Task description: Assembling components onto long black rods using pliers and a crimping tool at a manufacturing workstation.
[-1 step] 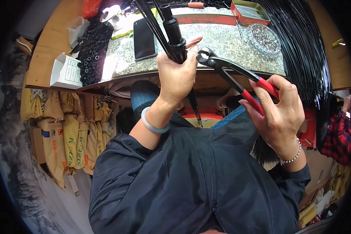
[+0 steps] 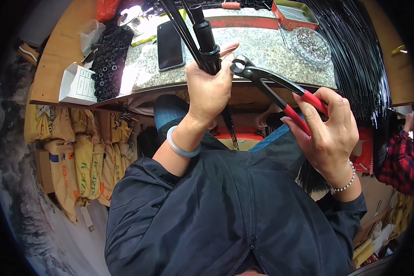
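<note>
My left hand (image 2: 209, 89) is closed around a black stepped tube (image 2: 203, 34) and a bundle of thin black rods (image 2: 179, 30), which looks like a folded umbrella frame. The rods' lower ends (image 2: 229, 124) hang below the hand over my lap. A short thin wire (image 2: 226, 59) shows beside my left thumb. Wrapped round the red handles of end-cutting pincers (image 2: 276, 78) are the fingers of my right hand (image 2: 331, 124). The handles stand spread, and the black jaws are next to that wire. Whether the jaws touch it I cannot tell.
On the speckled tabletop (image 2: 257, 46) lie a phone (image 2: 171, 48), a glass dish of small metal parts (image 2: 311, 46) and a red tin (image 2: 295, 14). Long black rods (image 2: 354, 60) cover the right side. Small black parts (image 2: 109, 69) and a white box (image 2: 78, 85) are at left. Another person's plaid sleeve (image 2: 400, 161) shows at far right.
</note>
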{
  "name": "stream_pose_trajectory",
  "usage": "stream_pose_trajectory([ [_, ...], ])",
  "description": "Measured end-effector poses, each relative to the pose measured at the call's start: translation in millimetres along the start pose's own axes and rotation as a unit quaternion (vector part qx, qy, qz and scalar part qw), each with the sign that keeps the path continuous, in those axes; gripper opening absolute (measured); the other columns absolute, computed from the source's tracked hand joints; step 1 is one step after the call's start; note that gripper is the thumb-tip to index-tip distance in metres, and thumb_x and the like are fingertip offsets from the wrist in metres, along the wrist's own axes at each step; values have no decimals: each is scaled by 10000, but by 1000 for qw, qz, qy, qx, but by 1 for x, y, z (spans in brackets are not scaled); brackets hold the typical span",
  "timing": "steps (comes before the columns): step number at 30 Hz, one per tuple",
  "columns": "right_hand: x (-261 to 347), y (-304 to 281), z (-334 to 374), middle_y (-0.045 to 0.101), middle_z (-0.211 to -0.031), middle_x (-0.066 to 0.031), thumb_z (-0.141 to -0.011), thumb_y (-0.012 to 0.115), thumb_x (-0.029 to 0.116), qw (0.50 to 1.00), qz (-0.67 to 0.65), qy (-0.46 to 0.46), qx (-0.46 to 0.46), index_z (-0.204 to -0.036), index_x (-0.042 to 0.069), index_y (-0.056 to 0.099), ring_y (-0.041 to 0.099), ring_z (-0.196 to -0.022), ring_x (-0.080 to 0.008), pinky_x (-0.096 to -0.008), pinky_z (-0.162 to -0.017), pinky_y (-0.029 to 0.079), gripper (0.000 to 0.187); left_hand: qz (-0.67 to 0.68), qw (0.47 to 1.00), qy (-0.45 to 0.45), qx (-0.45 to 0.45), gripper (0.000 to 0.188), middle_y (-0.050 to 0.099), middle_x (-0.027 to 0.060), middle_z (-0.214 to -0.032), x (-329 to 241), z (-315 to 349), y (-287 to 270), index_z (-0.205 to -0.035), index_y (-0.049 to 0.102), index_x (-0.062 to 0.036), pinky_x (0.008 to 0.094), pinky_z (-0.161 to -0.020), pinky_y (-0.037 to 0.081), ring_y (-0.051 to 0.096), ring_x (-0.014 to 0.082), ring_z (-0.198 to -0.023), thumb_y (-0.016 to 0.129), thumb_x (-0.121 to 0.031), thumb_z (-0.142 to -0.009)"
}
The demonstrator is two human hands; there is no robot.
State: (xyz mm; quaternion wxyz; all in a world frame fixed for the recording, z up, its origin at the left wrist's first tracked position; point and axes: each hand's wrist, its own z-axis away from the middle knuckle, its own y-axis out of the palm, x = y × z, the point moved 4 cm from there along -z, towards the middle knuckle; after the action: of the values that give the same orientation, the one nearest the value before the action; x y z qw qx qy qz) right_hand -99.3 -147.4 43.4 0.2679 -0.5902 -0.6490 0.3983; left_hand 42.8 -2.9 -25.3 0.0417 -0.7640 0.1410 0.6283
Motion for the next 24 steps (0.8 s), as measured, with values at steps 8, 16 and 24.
stream_pose_trajectory([
  [8,0,7,5,569,-939,-92,-673,709,234,997,15,-58,-58,-821,36,612,531,-690,-204,-305,-547,417,265,-27,998,35,54,246,449,-40,-501,-1,5,1,-1080,599,64,183,-362,306,378,22,-385,495,-47,-887],
  [16,14,45,39,556,-586,-52,-784,668,95,308,-791,280,448,-870,43,437,549,-503,-125,-247,-468,414,251,-30,989,98,102,196,519,-51,-628,-22,16,5,-1019,644,42,189,-485,326,401,7,-566,539,-13,-862],
  [24,-7,39,31,549,-1000,-171,-655,751,27,977,-210,3,-38,-1185,81,298,620,-655,-281,-318,-521,523,699,-14,995,27,92,231,490,-22,-548,-5,16,2,-1078,606,56,188,-355,289,396,30,-384,545,-42,-878],
])
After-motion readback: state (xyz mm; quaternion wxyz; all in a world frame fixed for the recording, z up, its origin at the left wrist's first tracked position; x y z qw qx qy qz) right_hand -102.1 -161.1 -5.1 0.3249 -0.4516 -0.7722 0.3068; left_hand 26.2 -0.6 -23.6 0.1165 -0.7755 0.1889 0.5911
